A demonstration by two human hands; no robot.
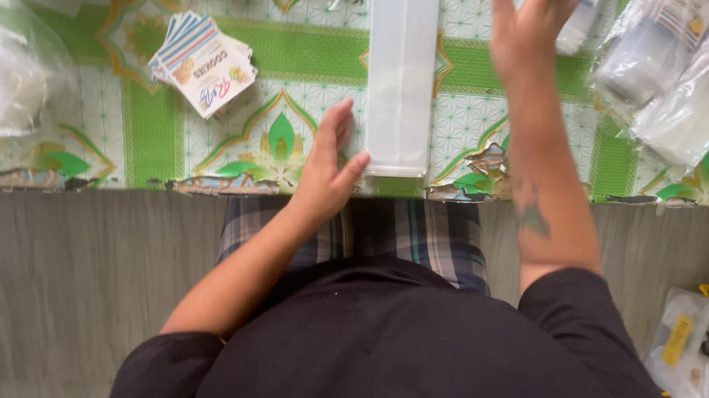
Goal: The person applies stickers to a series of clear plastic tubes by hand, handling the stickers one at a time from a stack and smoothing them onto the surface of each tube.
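While the long clear plastic bag [400, 73] is lying lengthwise on the table [196, 151], the left hand [329, 164] is touching its near corner, fingers released; the right hand [528, 26], open, is hovering farther off.

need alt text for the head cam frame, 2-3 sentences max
Seen from above, a person's left hand rests against the near left edge of a long translucent plastic box lying on a green-and-white patterned tablecloth. The right hand is raised, open, just right of the box's far end. A stack of printed cards lies to the left, clear plastic bags to the right.
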